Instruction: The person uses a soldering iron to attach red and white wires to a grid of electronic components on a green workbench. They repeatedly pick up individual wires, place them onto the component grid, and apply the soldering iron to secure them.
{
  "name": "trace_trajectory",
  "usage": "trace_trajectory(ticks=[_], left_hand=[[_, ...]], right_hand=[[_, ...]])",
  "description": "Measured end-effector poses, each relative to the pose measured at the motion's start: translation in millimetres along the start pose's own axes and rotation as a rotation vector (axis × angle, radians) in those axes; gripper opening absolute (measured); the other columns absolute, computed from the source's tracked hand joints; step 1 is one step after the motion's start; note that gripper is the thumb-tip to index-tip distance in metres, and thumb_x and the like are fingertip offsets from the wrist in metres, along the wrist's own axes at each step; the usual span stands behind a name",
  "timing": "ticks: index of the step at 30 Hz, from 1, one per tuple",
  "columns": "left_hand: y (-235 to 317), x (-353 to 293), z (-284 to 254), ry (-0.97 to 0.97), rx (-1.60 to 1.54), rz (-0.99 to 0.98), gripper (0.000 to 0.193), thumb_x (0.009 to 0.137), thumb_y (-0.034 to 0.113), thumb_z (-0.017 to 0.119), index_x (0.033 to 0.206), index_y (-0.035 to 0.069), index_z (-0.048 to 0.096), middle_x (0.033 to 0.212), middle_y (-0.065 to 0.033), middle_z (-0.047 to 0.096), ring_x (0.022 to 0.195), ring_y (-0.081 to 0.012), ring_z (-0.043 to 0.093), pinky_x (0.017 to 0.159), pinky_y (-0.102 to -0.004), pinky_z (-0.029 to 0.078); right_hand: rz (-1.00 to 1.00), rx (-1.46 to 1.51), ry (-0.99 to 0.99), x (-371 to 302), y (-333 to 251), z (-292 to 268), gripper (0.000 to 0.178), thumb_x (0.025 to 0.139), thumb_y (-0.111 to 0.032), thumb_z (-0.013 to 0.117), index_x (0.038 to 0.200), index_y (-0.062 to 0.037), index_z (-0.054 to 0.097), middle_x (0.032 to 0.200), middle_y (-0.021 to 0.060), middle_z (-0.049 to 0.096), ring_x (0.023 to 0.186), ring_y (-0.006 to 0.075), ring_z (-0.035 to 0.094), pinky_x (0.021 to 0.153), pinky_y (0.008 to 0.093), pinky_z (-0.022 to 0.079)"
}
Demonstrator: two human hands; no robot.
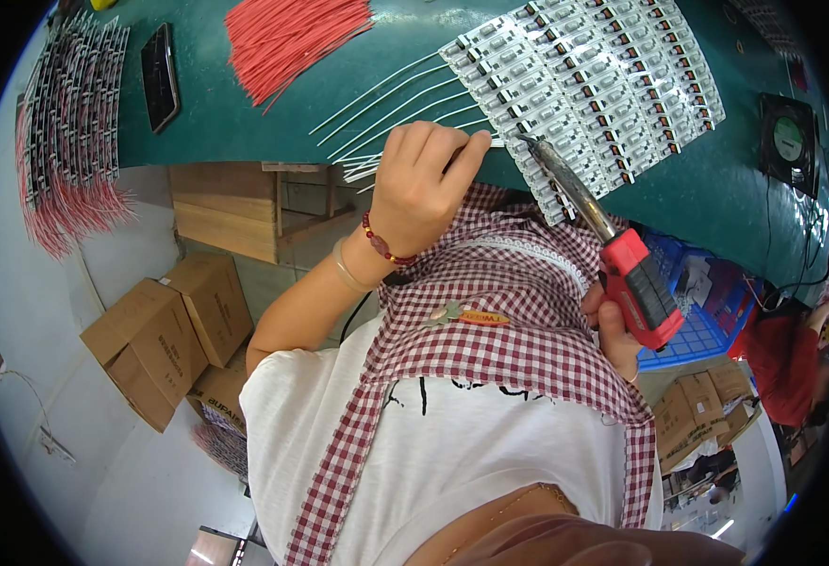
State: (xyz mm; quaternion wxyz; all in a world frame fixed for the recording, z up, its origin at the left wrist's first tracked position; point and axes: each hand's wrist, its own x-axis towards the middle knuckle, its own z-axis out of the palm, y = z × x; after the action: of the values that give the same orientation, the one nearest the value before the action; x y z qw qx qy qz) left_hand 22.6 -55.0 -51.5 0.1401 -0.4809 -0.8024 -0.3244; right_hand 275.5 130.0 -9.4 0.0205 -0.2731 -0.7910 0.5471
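Note:
My left hand is closed at the near left side of a sheet of small white circuit boards, its fingertips pinching a thin white wire. Several more white wires run leftward from the sheet's edge, and some pass behind my hand. In my right hand is a red and black soldering iron, gripped by its handle. The iron's tip points at the left part of the sheet, close to my left fingertips. Whether it touches a board, I cannot tell.
On the green table lie a bundle of red wires, a phone and boards with red wires. A black fan-like device is at right. Below stand a blue crate and cardboard boxes.

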Motion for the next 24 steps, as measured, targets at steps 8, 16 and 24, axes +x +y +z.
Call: trace_trajectory(ticks=[8,16,24], left_hand=[[8,-7,1,-0.049,-0.037,-0.007,0.039,0.067,-0.001,0.064,0.106,0.001,0.070,0.084,-0.0052,0.059,0.072,-0.0213,0.052,0.064,-0.0329,0.041],[9,-6,2,-0.052,-0.036,-0.004,0.039,0.067,-0.001,0.064,0.106,0.000,0.069,0.085,-0.0055,0.058,0.072,-0.0213,0.052,0.064,-0.0329,0.042],[10,-4,0,-0.053,-0.015,-0.012,0.036,0.068,-0.001,0.065,0.104,0.001,0.069,0.084,-0.0045,0.058,0.071,-0.0209,0.052,0.064,-0.0327,0.042]], right_hand=[[0.104,0.157,0.041,-6,4,9,0.052,0.090,-0.036,0.067,0.124,0.0010,0.052,0.072,0.0060,0.059,0.057,0.0096,0.049,0.050,0.0230,0.036],[0.003,-0.066,-0.040,-3,15,2,0.045,0.091,-0.030,0.065,0.120,0.0023,0.055,0.073,0.0058,0.060,0.058,0.0101,0.050,0.052,0.0239,0.038],[0.156,0.251,-0.012,-4,-20,-1,0.032,0.091,-0.025,0.067,0.110,-0.0004,0.061,0.080,0.0027,0.061,0.070,0.0114,0.055,0.063,0.0275,0.044]])
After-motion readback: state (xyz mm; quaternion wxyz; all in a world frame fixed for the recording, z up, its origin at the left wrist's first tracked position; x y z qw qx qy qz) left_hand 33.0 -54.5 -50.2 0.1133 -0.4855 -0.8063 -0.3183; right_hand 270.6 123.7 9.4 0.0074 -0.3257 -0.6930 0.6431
